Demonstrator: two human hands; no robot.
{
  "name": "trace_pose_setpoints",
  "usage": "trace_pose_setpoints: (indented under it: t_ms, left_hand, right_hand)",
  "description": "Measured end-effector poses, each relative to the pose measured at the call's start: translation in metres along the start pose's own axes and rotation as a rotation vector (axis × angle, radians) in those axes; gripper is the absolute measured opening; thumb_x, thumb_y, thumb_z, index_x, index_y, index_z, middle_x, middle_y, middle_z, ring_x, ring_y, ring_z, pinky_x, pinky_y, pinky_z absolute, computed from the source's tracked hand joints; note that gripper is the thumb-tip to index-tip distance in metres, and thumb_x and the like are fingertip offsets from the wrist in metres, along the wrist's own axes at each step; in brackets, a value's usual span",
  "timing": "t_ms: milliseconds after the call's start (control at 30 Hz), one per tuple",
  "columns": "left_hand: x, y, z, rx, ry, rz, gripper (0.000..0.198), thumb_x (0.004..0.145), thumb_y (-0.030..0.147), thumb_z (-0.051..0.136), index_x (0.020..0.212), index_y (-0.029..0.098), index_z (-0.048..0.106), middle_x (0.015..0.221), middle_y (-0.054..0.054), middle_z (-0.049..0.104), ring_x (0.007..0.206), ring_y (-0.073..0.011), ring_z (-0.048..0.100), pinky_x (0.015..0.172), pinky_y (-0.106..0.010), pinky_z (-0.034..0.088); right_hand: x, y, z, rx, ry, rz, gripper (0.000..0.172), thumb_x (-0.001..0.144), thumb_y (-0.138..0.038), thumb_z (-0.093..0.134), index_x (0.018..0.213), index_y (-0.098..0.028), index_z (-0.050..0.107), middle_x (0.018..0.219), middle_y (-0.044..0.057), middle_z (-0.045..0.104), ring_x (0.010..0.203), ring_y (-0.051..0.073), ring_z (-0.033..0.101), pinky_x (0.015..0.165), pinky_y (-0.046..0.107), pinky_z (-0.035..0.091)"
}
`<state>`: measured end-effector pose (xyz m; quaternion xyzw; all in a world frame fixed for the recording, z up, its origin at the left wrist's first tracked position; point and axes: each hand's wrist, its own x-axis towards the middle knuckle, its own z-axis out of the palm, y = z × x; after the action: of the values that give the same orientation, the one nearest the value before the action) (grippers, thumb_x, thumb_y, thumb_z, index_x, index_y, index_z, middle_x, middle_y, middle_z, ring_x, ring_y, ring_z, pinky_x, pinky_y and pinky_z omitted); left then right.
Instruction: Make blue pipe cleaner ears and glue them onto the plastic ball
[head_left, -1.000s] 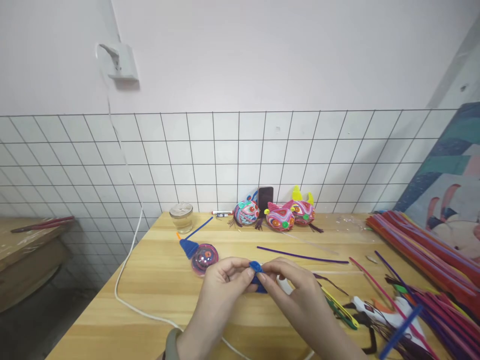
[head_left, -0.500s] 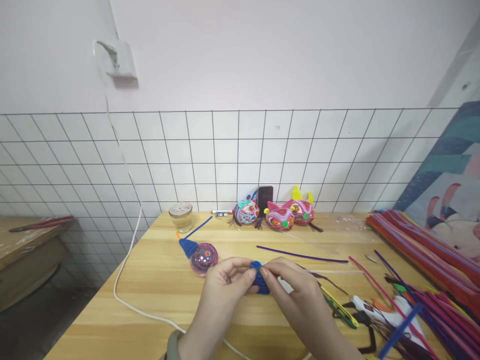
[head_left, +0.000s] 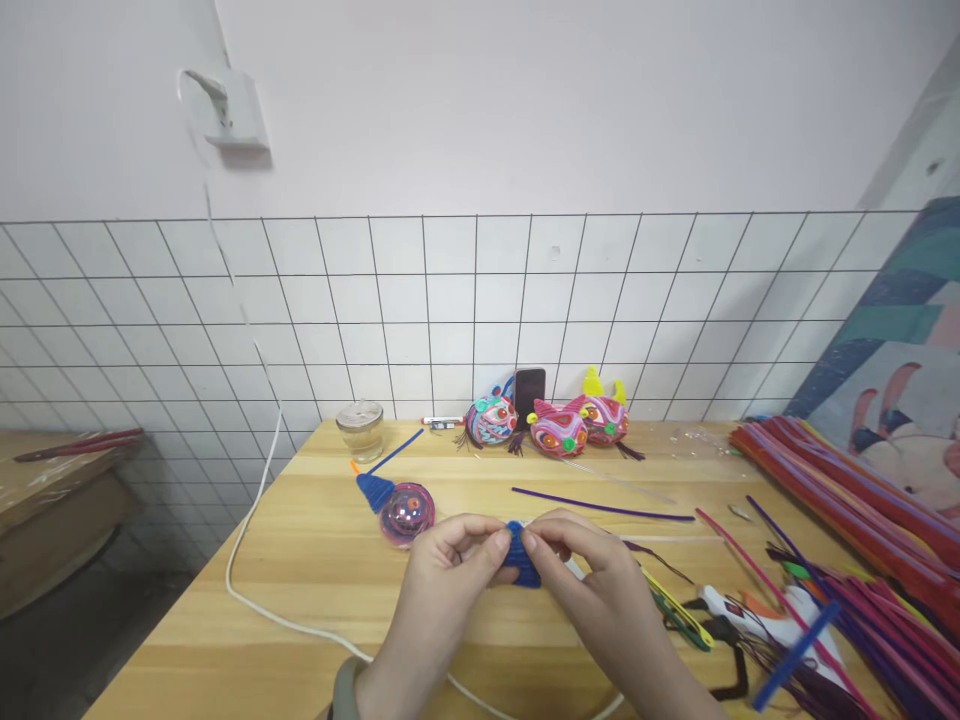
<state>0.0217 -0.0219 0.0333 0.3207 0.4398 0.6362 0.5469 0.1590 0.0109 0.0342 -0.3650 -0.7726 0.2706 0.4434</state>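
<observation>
Between my two hands, low over the wooden table (head_left: 315, 560), is a small ribbed blue piece of pipe cleaner (head_left: 525, 566). My left hand (head_left: 466, 562) pinches its upper left edge between thumb and fingers. From the other side, the thumb and forefinger of my right hand (head_left: 581, 560) grip its upper right edge. Part of the piece is hidden behind the fingers. Left of my hands lies a round clear-domed ornament (head_left: 407, 514) with a pink rim, touching a blue triangular pipe-cleaner piece (head_left: 373, 490) with an orange tip.
Colourful wrapped animal heads (head_left: 559, 430) and a phone (head_left: 530, 396) stand by the wall. A glass cup (head_left: 360, 432) is at the back left. On the right lie a white glue gun (head_left: 750, 612), scissors (head_left: 679, 610) and pipe-cleaner bundles (head_left: 847, 500). A white cable (head_left: 300, 630) crosses the table.
The view has shifted slightly. My fingers have moved a little on the blue piece, whose top now looks narrower; both hands keep their hold.
</observation>
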Motion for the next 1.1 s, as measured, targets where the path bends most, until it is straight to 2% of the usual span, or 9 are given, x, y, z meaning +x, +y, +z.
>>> trace_pose_setpoints:
  t_ms: [333,833,1100]
  left_hand:
    - [-0.0003,-0.0006,0.0003,-0.005,-0.015,0.002,0.027,0.05,0.034,0.081,0.065,0.014,0.071,0.062,-0.003,0.069,0.059,-0.0121,0.062,0.057,-0.021,0.055]
    - [0.0008,-0.0011,0.0014,-0.015,-0.015,-0.007,0.027,0.05,0.032,0.082,0.065,0.013,0.07,0.061,-0.001,0.069,0.057,-0.0108,0.061,0.055,-0.021,0.055]
    - [0.0043,-0.004,-0.0016,-0.027,-0.012,-0.044,0.028,0.051,0.031,0.081,0.067,0.011,0.07,0.064,-0.003,0.069,0.059,-0.0117,0.062,0.054,-0.022,0.055]
  right_hand:
    - [0.001,-0.0004,0.002,0.036,0.021,0.059,0.02,0.08,-0.026,0.052,0.064,-0.018,0.062,0.063,0.003,0.062,0.059,0.016,0.053,0.054,0.024,0.042]
    - [0.0013,0.0029,0.0034,0.059,0.045,0.062,0.02,0.078,-0.026,0.053,0.062,-0.017,0.062,0.061,0.003,0.062,0.057,0.016,0.054,0.053,0.023,0.042]
    - [0.001,0.0071,0.0045,0.081,0.005,0.099,0.023,0.08,-0.03,0.053,0.063,-0.017,0.062,0.062,0.004,0.061,0.058,0.016,0.053,0.054,0.024,0.041]
